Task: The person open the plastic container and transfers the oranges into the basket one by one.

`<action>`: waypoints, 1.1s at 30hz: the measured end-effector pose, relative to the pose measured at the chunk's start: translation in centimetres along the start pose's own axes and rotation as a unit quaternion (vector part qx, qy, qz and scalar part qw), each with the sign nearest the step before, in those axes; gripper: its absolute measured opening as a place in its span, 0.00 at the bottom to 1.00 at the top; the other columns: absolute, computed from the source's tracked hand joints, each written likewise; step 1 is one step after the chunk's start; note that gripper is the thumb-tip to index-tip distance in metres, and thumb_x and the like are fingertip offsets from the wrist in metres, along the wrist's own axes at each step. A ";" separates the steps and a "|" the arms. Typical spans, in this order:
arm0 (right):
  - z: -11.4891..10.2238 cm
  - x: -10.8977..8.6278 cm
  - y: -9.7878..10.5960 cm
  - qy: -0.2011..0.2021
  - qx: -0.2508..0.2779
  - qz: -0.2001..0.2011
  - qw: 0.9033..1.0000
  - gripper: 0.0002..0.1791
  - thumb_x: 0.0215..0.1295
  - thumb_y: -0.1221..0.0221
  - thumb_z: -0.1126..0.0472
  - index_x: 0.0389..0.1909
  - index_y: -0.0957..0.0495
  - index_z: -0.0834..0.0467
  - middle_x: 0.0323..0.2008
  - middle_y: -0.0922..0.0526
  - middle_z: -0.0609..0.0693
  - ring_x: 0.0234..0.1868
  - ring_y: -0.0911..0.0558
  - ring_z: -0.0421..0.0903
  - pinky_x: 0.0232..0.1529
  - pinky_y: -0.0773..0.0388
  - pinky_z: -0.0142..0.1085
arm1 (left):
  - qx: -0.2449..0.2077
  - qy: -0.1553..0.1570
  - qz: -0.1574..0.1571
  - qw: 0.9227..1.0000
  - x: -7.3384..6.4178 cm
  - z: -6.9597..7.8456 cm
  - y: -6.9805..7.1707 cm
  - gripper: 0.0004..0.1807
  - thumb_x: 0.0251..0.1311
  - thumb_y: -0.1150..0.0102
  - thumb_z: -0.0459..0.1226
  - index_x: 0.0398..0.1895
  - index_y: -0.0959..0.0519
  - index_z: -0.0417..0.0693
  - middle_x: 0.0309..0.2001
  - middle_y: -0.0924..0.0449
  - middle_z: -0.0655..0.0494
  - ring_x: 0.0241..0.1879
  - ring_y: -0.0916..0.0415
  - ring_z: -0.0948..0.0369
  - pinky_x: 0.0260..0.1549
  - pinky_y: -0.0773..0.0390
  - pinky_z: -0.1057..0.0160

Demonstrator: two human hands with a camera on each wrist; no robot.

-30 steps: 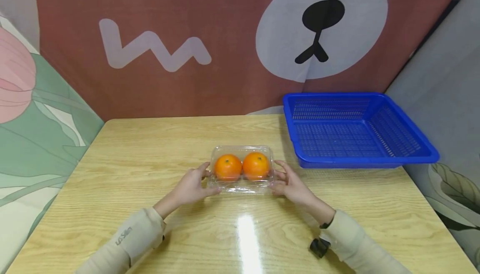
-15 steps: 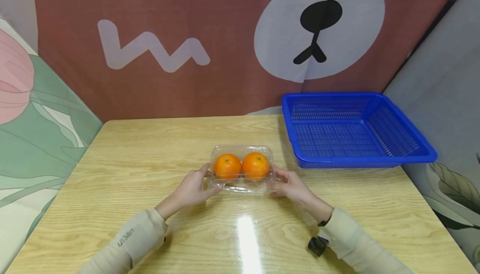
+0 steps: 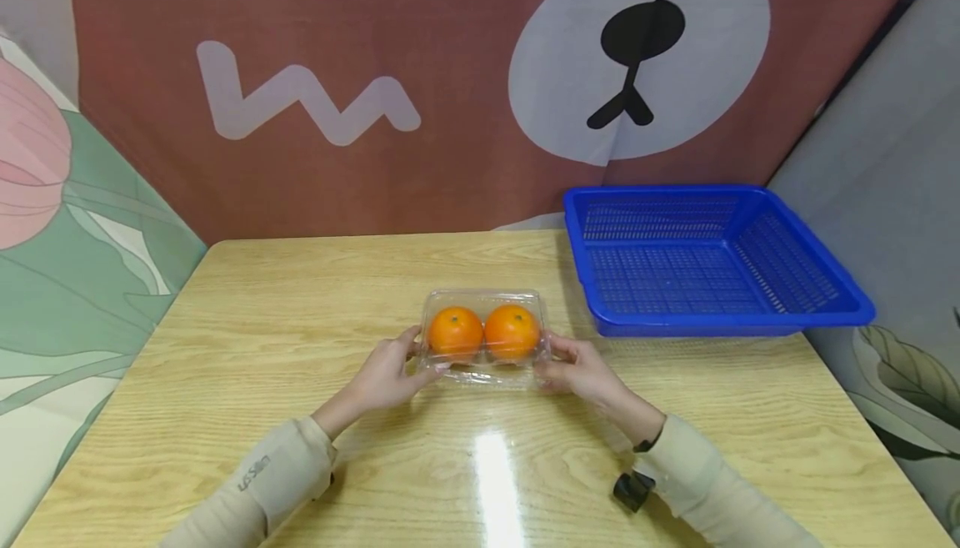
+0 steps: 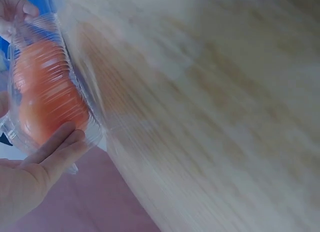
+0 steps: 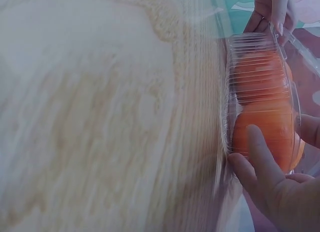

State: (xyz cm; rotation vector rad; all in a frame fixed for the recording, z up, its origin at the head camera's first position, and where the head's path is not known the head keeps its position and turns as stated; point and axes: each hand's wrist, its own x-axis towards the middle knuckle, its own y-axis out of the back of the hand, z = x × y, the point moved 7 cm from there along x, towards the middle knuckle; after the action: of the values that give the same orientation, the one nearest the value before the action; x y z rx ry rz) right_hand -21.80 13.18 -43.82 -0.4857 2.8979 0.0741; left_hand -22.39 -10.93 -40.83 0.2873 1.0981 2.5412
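A clear plastic clamshell box (image 3: 486,376) with two oranges inside, a left one (image 3: 455,333) and a right one (image 3: 512,332), sits mid-table between both hands. My left hand (image 3: 386,374) grips its left end, thumb at the front corner. The opposite end is held by my right hand (image 3: 585,374), with the thumb near the front corner. In the left wrist view, fingers (image 4: 62,147) of the left hand lie along the ridged wall. From the right wrist, the fingers (image 5: 262,157) of the right hand press that same kind of ridged side, close over the wood.
A blue plastic basket (image 3: 720,319) with mesh walls stands at the back right of the wooden table (image 3: 247,331). Behind the table hangs a brown printed cloth (image 3: 450,181). A small black device (image 3: 633,491) is by the right wrist.
The right fingers have drawn together and closed in on the box's right end. The left thumb has slid slightly further onto the front corner. The box has stayed nearly in place.
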 end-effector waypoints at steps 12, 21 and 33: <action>0.0 0.1 0.5 0.017 0.002 0.004 1.000 0.32 0.58 0.47 0.73 0.63 0.46 0.75 0.60 0.41 0.74 0.35 0.20 0.42 0.41 0.20 0.40 | 0.020 -0.015 0.031 0.999 0.6 0.4 0.3 0.37 0.54 0.39 0.43 0.59 0.40 0.27 0.47 0.24 0.37 0.43 0.24 0.43 0.46 0.24 0.48; -0.1 0.2 1.0 0.002 -0.007 0.032 0.999 0.32 0.57 0.50 0.76 0.63 0.48 0.75 0.59 0.39 0.74 0.36 0.21 0.41 0.42 0.20 0.39 | 0.059 -0.110 0.004 0.992 2.5 0.3 1.1 0.58 0.42 0.30 0.46 0.69 0.58 0.37 0.68 0.57 0.37 0.67 0.58 0.43 0.62 0.51 0.41; 0.0 0.2 0.5 0.003 -0.042 0.033 0.999 0.31 0.57 0.48 0.75 0.62 0.45 0.75 0.54 0.32 0.72 0.36 0.20 0.45 0.40 0.20 0.38 | 0.068 -0.145 -0.088 0.983 4.1 -0.4 0.3 0.63 0.33 0.27 0.48 0.69 0.58 0.41 0.69 0.62 0.39 0.68 0.61 0.46 0.62 0.50 0.41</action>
State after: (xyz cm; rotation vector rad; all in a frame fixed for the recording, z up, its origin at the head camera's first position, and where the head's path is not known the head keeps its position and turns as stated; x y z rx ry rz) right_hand -22.15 13.59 -43.86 -0.4039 2.9255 0.2043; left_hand -26.39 -9.78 -40.70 0.5527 1.1273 2.1903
